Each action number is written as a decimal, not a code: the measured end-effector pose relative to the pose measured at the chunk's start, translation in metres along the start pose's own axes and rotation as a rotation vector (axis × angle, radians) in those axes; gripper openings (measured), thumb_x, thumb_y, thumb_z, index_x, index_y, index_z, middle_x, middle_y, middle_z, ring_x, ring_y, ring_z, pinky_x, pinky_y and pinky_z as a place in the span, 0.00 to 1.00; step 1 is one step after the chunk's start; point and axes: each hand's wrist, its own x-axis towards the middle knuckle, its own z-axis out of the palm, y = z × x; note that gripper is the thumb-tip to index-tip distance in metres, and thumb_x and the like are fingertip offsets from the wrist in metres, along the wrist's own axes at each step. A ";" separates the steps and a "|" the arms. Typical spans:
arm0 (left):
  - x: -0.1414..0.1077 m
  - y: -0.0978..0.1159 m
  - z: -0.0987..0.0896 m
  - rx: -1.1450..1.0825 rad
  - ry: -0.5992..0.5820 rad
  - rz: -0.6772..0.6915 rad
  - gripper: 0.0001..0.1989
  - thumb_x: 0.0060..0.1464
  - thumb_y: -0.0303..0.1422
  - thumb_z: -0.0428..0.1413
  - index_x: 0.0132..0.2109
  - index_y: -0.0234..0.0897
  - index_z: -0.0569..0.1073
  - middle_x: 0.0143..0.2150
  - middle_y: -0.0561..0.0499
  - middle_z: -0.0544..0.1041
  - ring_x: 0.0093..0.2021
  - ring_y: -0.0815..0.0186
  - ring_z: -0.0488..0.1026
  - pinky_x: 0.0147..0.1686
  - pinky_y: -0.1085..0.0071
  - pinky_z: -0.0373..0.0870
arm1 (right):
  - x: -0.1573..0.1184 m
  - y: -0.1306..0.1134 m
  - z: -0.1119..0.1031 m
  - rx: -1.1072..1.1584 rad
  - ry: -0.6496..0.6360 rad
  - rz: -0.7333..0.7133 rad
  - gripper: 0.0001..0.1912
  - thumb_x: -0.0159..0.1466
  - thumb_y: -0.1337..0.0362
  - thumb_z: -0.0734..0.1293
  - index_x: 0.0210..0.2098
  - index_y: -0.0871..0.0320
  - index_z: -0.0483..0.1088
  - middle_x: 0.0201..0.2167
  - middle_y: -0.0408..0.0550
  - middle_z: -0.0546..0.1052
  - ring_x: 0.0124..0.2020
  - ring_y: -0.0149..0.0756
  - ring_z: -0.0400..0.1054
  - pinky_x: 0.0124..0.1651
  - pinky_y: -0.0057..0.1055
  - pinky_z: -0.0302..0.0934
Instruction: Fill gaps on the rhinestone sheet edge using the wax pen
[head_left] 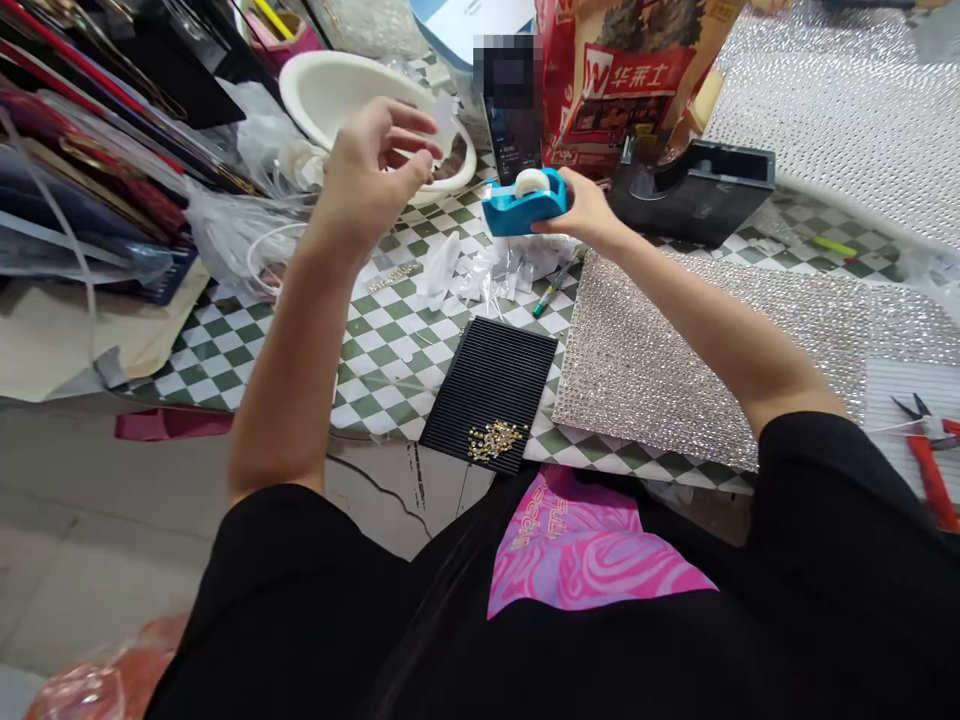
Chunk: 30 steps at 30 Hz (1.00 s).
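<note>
- The right hand (585,208), at centre right of the frame, curves over the rear end of a turquoise plastic tape dispenser (541,205), its fingers closed around the housing.
- The dispenser stands upright near the top centre of the frame, with its long axis running roughly left to right and its cutting end toward the left hand. A pale roll of clear tape (531,182) sits in its top.
- The left hand (371,165), raised at upper centre left, has its fingers curled and thumb turned toward them. A small translucent scrap (445,118) shows at the fingertips; I cannot tell whether it is pinched.
- The dispenser lies to the right of the left hand, just beyond a small gap, while the right hand touches it.
- Beneath the dispenser lies crumpled clear plastic (487,275) on a green-and-white checkered counter (390,385).
- A green marker (551,295) lies just below it, beside a glittering silver rhinestone sheet (697,360).
- Lower centre, gold rhinestones (495,440) sit on a black ribbed mat (487,370).
- Beyond the hands are a white oval basin (352,85), a red printed foil bag (622,80) and a black tape dispenser (697,190).
- Red-handled pliers (930,470) rest at the right edge.
</note>
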 end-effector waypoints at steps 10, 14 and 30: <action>-0.012 -0.020 0.023 -0.017 -0.104 -0.045 0.16 0.51 0.47 0.66 0.45 0.52 0.74 0.42 0.57 0.82 0.42 0.63 0.74 0.47 0.55 0.74 | 0.022 0.013 0.039 -0.369 -0.031 0.097 0.36 0.44 0.59 0.82 0.50 0.54 0.70 0.57 0.55 0.64 0.63 0.63 0.53 0.66 0.61 0.56; -0.015 -0.010 0.049 0.015 -0.191 0.001 0.13 0.55 0.40 0.62 0.46 0.46 0.74 0.45 0.52 0.82 0.40 0.64 0.75 0.44 0.60 0.75 | 0.000 -0.001 0.015 -0.372 -0.077 0.068 0.46 0.42 0.57 0.83 0.58 0.52 0.66 0.60 0.55 0.61 0.64 0.61 0.52 0.67 0.61 0.54; -0.007 0.123 0.216 -0.053 -0.779 0.185 0.23 0.62 0.30 0.52 0.63 0.45 0.69 0.57 0.45 0.78 0.52 0.65 0.77 0.47 0.69 0.74 | -0.244 -0.040 -0.152 -0.021 0.536 0.053 0.29 0.53 0.33 0.74 0.31 0.53 0.71 0.35 0.46 0.68 0.43 0.40 0.68 0.43 0.41 0.67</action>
